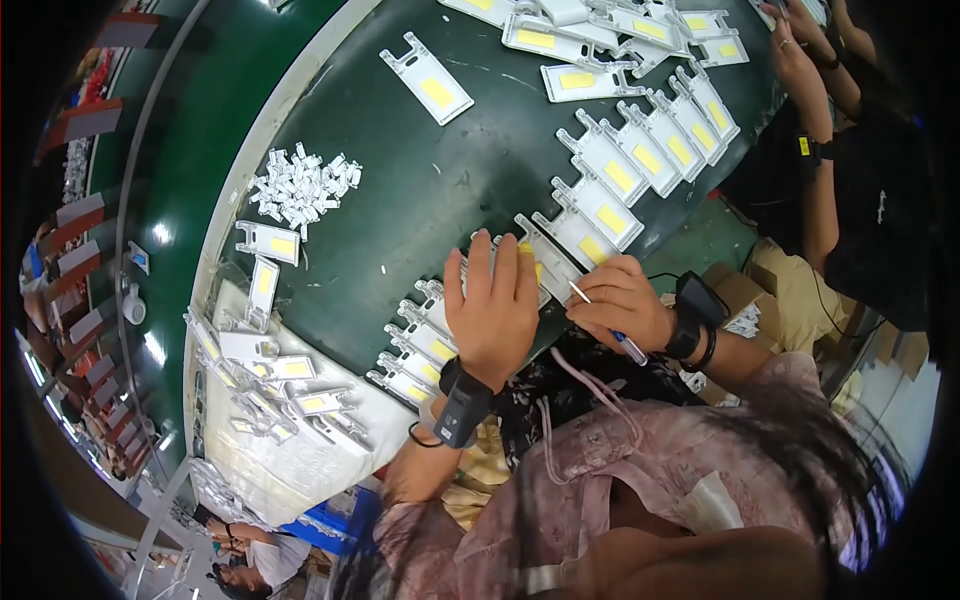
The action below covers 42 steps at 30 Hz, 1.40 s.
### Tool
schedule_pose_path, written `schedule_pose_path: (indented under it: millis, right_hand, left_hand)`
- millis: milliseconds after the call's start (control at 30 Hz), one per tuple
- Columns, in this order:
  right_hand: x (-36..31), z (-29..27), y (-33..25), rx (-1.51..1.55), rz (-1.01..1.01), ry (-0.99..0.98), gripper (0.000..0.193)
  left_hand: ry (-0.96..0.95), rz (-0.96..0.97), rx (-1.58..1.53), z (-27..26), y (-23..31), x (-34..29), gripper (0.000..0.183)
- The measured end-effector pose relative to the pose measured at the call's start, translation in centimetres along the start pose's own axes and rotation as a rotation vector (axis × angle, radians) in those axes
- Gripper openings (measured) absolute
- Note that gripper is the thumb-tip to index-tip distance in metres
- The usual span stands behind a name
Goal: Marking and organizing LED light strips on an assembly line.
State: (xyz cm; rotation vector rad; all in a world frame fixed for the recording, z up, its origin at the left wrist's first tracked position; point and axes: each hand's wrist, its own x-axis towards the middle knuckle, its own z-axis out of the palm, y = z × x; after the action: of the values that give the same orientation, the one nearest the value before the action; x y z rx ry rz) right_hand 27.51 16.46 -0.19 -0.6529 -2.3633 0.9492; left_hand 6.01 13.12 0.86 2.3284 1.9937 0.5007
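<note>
A slanting row of flat white plastic plates, each with a yellow rectangle and small prongs at one end, runs along the near edge of the dark green table. My left hand [492, 312] lies with fingers stretched out over plates in the middle of this row, hiding part of them. Beside it, to the right, my right hand [630, 308] is closed around a slim pen-like tool [628, 345] with a blue and clear barrel and a pale tip. That hand rests by the near end of a plate [590, 248]. Toward the left, more overlapping plates [408, 377] continue the row.
Small white parts [305, 187] are heaped at left, and a lone plate [428, 80] lies farther back. Loose plates [580, 80] pile up at the back. A co-worker's hand [795, 65] is at upper right. More plates lie on a white padded sheet [300, 465] near a blue bin [335, 525].
</note>
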Motion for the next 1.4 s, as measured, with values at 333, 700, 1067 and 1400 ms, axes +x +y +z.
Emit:
schedule_pose_path:
  millis: [333, 700, 1067, 1400]
  right_hand:
    - [0.0, 0.5, 0.0, 0.038, 0.011, 0.031, 0.021]
    - [-0.3, 0.7, 0.1, 0.052, 0.052, 0.051, 0.021]
    - [0.0, 0.3, -0.1, 0.072, 0.066, 0.046, 0.021]
    - [4.7, -1.9, 0.6, 0.298, 0.228, 0.093, 0.018]
  left_hand:
    - [0.127, -0.052, -0.046, 2.0, 0.9, 1.0, 0.017]
    - [0.08, -0.033, -0.268, 2.1, -0.4, 0.6, 0.027]
    - [0.014, -0.059, -0.047, 1.0, 0.8, -0.3, 0.021]
    - [-0.129, -0.04, -0.087, 0.3, 0.2, -1.5, 0.035]
